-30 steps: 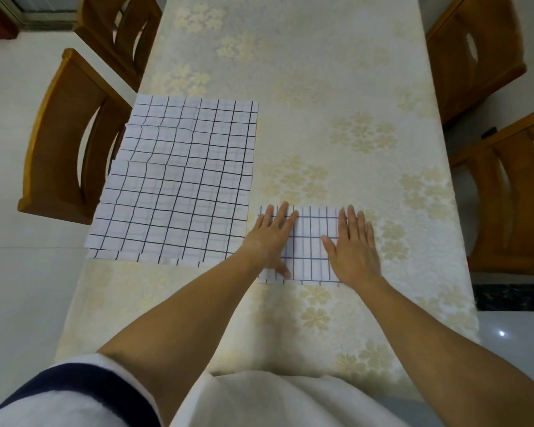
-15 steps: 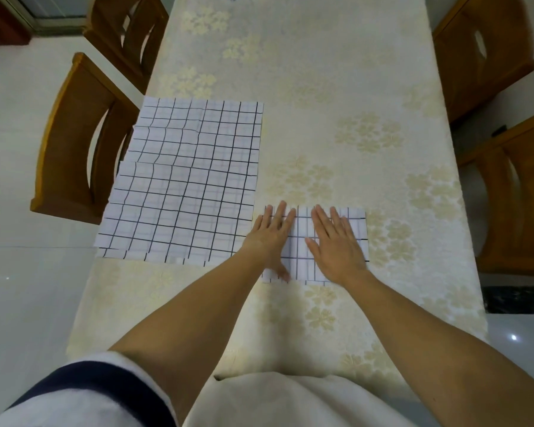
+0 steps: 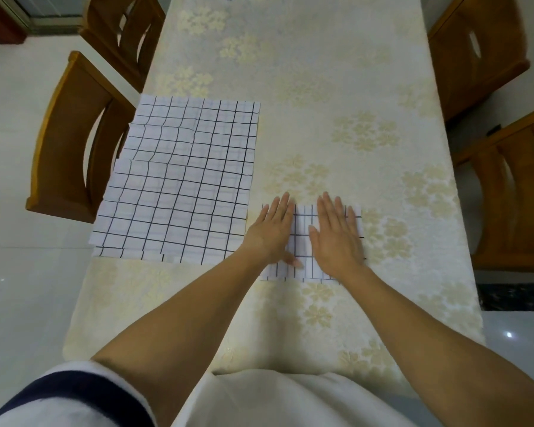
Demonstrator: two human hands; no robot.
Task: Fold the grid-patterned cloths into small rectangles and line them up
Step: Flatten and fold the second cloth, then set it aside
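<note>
— Where do we have the small folded rectangle of white cloth with the black grid [image 3: 304,232]?
— It lies flat on the cream flowered tablecloth [image 3: 336,87], near our edge and a little right of the middle.
— And our hands?
— Both rest on it, palms down. Our left hand [image 3: 270,234] covers its left part, with the fingers straight and reaching just past the far edge and the thumb pointing right along the cloth. Our right hand [image 3: 336,238] covers the right part, fingers straight and close together. Neither hand grips anything; we only press flat.
— What lies beside it?
— Just to the left, the big unfolded sheet of white black-grid cloth [image 3: 182,186] is spread out and creased, its left edge reaching the tablecloth's left side. More gridded edges show under its near edge.
— And further out?
— Brown wooden chairs with slatted backs [image 3: 65,143] stand along both sides, on a pale glossy floor [image 3: 13,288].
</note>
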